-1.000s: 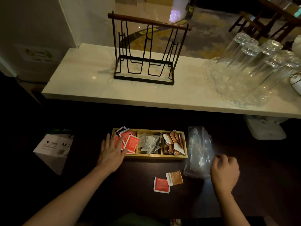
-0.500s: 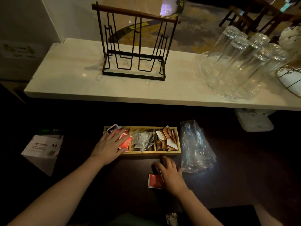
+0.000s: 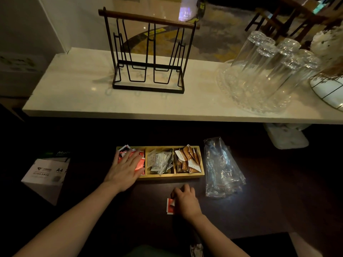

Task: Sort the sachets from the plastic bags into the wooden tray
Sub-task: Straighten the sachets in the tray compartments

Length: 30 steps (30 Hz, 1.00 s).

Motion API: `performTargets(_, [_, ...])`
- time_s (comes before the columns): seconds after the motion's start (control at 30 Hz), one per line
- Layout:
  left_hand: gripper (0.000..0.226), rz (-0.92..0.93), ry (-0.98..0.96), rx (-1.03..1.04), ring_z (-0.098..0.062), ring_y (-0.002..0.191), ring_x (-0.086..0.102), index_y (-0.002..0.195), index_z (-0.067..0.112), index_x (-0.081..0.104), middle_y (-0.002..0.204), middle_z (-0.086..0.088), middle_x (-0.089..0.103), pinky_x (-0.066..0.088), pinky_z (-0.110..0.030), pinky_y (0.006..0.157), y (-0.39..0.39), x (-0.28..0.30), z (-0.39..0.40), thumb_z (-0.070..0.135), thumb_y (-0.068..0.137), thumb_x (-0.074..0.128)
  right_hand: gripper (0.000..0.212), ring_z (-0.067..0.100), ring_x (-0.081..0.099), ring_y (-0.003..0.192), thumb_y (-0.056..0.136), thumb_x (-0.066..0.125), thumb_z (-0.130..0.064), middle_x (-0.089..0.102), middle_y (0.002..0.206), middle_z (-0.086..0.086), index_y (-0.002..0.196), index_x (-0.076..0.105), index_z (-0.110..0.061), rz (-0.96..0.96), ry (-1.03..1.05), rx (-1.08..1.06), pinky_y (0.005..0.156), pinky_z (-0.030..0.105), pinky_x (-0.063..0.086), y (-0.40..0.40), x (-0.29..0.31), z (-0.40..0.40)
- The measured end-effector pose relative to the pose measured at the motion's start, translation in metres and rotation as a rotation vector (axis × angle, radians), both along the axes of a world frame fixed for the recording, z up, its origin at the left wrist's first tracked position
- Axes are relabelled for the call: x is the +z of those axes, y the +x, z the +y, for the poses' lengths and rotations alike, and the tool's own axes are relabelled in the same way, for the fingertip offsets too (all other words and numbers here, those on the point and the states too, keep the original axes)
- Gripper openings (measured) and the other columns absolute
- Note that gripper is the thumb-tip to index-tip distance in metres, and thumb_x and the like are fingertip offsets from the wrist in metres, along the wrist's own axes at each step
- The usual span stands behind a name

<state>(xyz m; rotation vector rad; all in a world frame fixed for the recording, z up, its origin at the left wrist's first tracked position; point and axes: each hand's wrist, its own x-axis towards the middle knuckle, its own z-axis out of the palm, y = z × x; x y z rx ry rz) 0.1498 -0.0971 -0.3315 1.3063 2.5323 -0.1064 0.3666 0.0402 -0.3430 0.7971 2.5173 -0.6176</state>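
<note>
A wooden tray (image 3: 167, 178) with three compartments sits on the dark table. Red sachets (image 3: 123, 150) fill its left compartment, white ones (image 3: 159, 162) the middle, brown ones (image 3: 187, 160) the right. My left hand (image 3: 126, 169) lies flat on the red sachets, fingers spread. A loose red sachet (image 3: 170, 207) lies in front of the tray. My right hand (image 3: 186, 201) is curled over its right edge, fingers pinching it. The brown sachet seen earlier is hidden under that hand. Clear plastic bags (image 3: 220, 169) lie flat right of the tray.
A white counter (image 3: 74, 101) rises behind the table. It carries a black wire rack (image 3: 148, 52), upturned glasses (image 3: 269, 67) on a glass dish and a white bowl (image 3: 328, 89). A box of A4 paper (image 3: 46, 175) stands at the left.
My right hand left the plastic bags, moved left to the two loose sachets and closed over them. My left hand slid further onto the red sachets in the tray.
</note>
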Motion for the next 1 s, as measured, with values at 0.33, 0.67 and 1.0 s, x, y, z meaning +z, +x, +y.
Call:
performTargets(0.33, [0.048,-0.509,0.316,0.105,-0.007,0.135,0.033,0.140,0.027,0.035,0.146,0.011,0.033,0.030,-0.025,0.111,0.093,0.037,-0.009,0.037,0.094,0.046,0.026,0.013,0.062,0.091,0.077,0.073,-0.026,0.066,0.099,-0.004,0.096,0.056,-0.026,0.136,-0.304,-0.065,0.080,0.032,0.052,-0.017,0.008,-0.009])
performTargets(0.67, [0.006,-0.564,0.447,0.406,-0.009,0.074,0.065,0.090,0.027,0.058,0.086,0.005,0.066,0.049,-0.019,0.055,0.062,0.055,-0.023,0.026,0.093,0.052,0.028,0.009,0.067,0.067,0.081,0.071,-0.014,0.066,0.088,0.001,0.092,0.048,-0.026,0.408,-0.774,-0.355,0.051,0.018,0.051,-0.048,0.047,-0.013])
performTargets(1.0, [0.013,-0.123,0.424,0.494,-0.025,0.131,0.037,0.091,0.015,0.065,0.137,-0.006,0.052,0.033,-0.041,0.106,-0.018,0.034,0.012,0.026,0.086,0.061,0.020,0.014,0.062,0.081,0.087,0.065,-0.015,0.061,0.086,-0.006,0.103,0.052,-0.012,0.653,-0.254,-0.507,0.070,0.028,0.051,-0.043,0.055,0.056])
